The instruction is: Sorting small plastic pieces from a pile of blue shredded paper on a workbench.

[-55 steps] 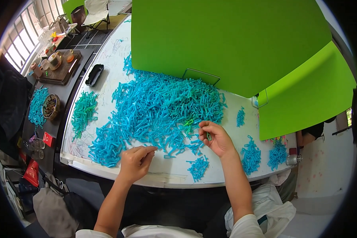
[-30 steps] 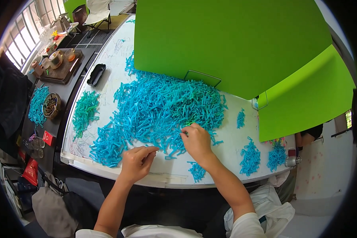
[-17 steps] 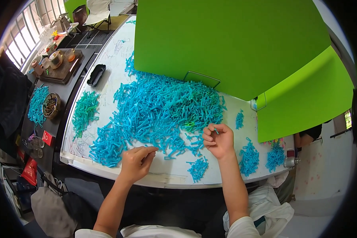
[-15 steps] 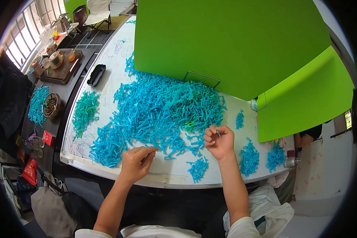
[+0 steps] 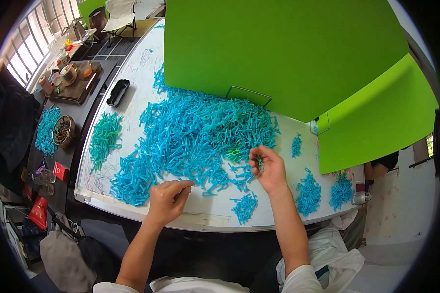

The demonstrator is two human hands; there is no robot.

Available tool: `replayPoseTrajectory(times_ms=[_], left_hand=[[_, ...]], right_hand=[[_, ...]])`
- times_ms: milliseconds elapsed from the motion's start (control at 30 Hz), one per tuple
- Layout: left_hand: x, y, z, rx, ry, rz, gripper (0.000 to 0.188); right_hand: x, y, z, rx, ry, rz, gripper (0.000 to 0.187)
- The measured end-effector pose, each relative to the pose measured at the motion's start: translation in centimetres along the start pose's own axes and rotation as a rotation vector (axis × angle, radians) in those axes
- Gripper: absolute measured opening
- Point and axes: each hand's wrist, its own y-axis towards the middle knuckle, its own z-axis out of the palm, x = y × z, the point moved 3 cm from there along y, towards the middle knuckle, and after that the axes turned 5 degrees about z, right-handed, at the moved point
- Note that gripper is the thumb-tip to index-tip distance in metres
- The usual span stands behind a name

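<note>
My right hand [image 5: 273, 175] is raised at the front right edge of a big heap of small plastic clips [image 5: 190, 127], blue with a greener part on its right. Its fingers curl round a small green clip with a looped end [image 5: 261, 167]. To the left, my left hand [image 5: 167, 201] rests over the table's near part, thumb and forefinger pressed together; what they hold, if anything, cannot be made out. Between my hands lies a little pile of blue clips [image 5: 245, 208]. A few bright green clips [image 5: 234, 153] lie in the heap near my right fingers.
Smaller clip piles lie right [image 5: 308, 194], far right [image 5: 341, 193] and left [image 5: 104, 139] on the white table [image 5: 190, 217]. A black tray [image 5: 118, 93] sits at the back left. Large green boards [image 5: 283, 53] on wire stands rise behind the heap. A dark side table holds a basket [image 5: 63, 131].
My right hand has turned a little, and the green clip in its fingers now shows more plainly. My left hand has stayed in place.
</note>
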Motion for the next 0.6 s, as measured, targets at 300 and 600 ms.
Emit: replayPoseTrajectory(times_ms=[300,600], left_hand=[[0.1,0.0,0.0,0.004,0.001,0.006,0.017],[0.1,0.1,0.2,-0.046,-0.04,0.011,0.015]], right_hand=[[-0.9,1.0,2.4,-0.091,-1.332,-0.947,0.012],[-3.1,-0.3,3.5,0.075,-1.29,-0.808,0.013]])
